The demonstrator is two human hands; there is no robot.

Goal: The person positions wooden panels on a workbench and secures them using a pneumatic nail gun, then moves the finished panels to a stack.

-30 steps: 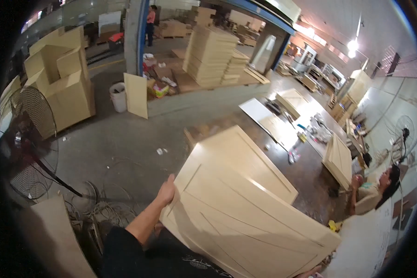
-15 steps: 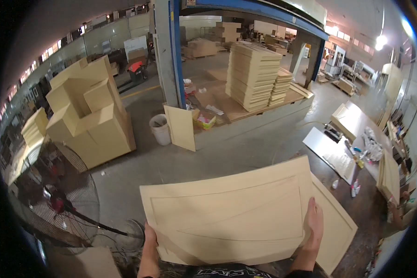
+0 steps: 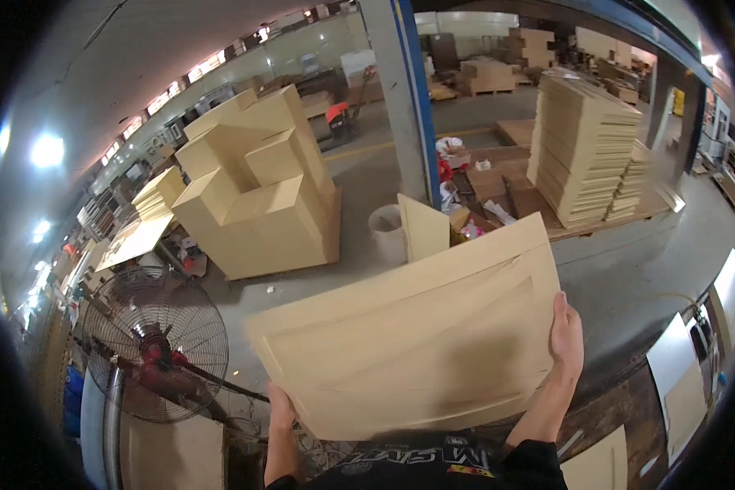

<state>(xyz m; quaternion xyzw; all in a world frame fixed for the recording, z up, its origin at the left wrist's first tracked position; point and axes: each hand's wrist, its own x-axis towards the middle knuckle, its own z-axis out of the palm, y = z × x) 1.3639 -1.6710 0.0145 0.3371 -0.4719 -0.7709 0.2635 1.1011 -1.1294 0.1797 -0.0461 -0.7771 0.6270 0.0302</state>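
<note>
Holds a cream panel point(image 3: 408, 343) in both hands, out in front of the body, tilted with the right end higher than the left and with the recessed border in view. Grips the lower part of the left edge with the left hand point(image 3: 281, 408), thumb on the near side, and the right edge with the right hand point(image 3: 569, 335). Clamps the fingers of both hands on these edges; cannot tell how the left ones lie behind the cream panel. Shows a soft shadow on the lower right of the face. Wears a black shirt point(image 3: 359, 468) with print across the chest, just beside the lower edge.

Has a wire-caged fan point(image 3: 155, 351) near on the left, and beyond it a pile of large cream boxy units point(image 3: 261, 233). Faces a grey post point(image 3: 388, 90) with a blue side, farther off, with a white bucket point(image 3: 386, 237) and an upright cream board point(image 3: 423, 231) in front. Looks past these to a tall stack of panels point(image 3: 584, 155), set on a low platform point(image 3: 521, 184). Has at lower right a dark worktop point(image 3: 621, 416), bearing another cream panel, partly cut off at the lower edge of view, and a white sheet point(image 3: 670, 351).
</note>
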